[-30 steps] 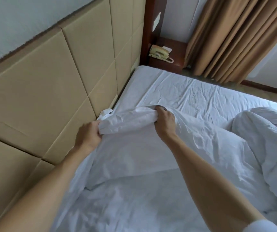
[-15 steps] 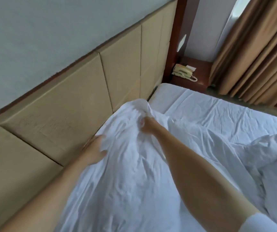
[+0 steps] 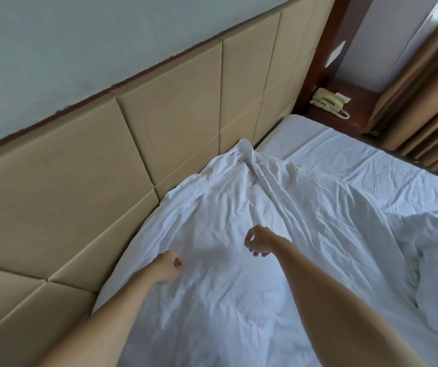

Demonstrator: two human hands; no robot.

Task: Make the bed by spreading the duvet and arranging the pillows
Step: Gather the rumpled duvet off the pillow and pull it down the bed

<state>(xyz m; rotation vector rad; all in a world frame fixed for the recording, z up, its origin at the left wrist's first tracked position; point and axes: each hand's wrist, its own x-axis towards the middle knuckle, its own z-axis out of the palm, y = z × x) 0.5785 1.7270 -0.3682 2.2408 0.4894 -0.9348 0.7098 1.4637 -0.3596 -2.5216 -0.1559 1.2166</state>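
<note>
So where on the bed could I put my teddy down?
The bare sheet at the far corner, between the headboard and the phone table, is free. The duvet is rumpled near the hands, and bunched at right.

Two bare forearms show, both uncovered from the bottom edge of the view up to the wrist; no sleeve, watch, ring or bracelet is visible in this view. The left hand point(image 3: 169, 266) has a red-painted nail on the thumb. On the right hand point(image 3: 259, 241) the nails are too small and blurred to judge.
</note>
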